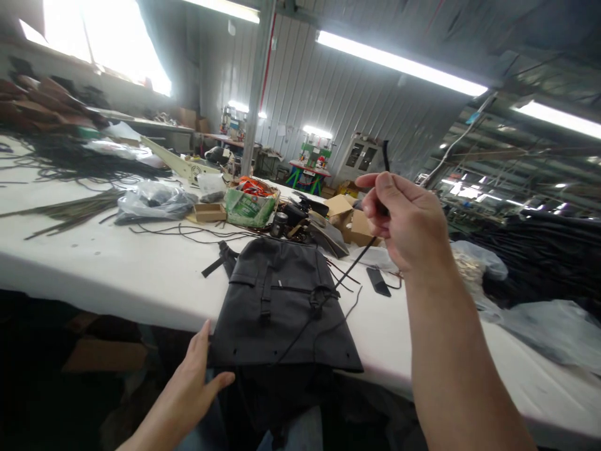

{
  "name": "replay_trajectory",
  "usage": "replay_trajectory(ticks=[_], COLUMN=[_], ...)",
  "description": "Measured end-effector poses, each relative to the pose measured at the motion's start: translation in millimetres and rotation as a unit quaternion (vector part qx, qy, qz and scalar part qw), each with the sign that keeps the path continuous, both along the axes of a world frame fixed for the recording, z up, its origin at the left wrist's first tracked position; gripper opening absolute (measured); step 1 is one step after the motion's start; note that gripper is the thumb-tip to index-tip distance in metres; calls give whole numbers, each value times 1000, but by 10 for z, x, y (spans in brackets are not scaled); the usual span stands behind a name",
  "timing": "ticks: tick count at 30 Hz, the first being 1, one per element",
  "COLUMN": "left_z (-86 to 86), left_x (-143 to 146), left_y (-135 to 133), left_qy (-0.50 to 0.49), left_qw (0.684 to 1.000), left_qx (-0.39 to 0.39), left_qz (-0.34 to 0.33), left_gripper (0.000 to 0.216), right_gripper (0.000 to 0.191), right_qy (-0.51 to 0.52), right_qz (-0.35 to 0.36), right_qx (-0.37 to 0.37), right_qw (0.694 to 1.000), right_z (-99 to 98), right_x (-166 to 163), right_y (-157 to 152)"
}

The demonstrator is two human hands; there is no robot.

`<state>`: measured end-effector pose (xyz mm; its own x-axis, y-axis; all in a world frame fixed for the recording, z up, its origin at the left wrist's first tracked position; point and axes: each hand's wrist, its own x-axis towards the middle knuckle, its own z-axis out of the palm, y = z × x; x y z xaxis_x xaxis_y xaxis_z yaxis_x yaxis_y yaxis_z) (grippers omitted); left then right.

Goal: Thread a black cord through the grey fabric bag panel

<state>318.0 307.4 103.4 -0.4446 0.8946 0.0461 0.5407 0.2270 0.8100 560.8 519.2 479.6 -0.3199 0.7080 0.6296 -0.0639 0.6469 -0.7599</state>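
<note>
A dark grey fabric bag piece (pixel 277 300) lies flat on the white table (pixel 117 269) and hangs over its front edge. My right hand (pixel 404 219) is raised above the table and pinches a black cord (pixel 359 257) that runs taut down to a knot on the bag. The cord's end sticks up above my fingers. My left hand (pixel 197 382) rests open against the bag's lower left corner at the table edge.
Behind the bag sit a green bag of parts (pixel 251 203), cardboard boxes (pixel 350 219), a plastic bag (pixel 153 200) and loose black cords (pixel 70 163). A small black strip (pixel 378 282) lies to the right. Dark material piles up at far right (pixel 539 250).
</note>
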Motion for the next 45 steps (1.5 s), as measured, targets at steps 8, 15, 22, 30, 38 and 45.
replay_trajectory(ticks=[8, 15, 22, 30, 38, 45], left_z=[-45, -236, 105, -205, 14, 467], left_x=[-9, -96, -63, -207, -130, -72], left_y=[109, 108, 342, 176, 345, 519], left_qy=[42, 69, -39, 0, 83, 37], left_qw=[996, 988, 992, 981, 983, 994], left_qx=[54, 126, 115, 136, 161, 97], left_qz=[-60, -52, 42, -139, -44, -41], left_gripper=[111, 58, 65, 98, 42, 52], right_gripper=[36, 42, 35, 46, 34, 30], right_qy=[17, 4, -117, -312, -310, -412], right_qz=[-18, -23, -26, 115, 112, 81], right_qx=[30, 17, 7, -167, -147, -134], right_qw=[999, 1000, 993, 928, 933, 898], right_z=[115, 66, -481, -1993, -2054, -2594], right_x=[-12, -14, -77, -177, -112, -407], right_y=[-51, -17, -563, -1006, -939, -1179])
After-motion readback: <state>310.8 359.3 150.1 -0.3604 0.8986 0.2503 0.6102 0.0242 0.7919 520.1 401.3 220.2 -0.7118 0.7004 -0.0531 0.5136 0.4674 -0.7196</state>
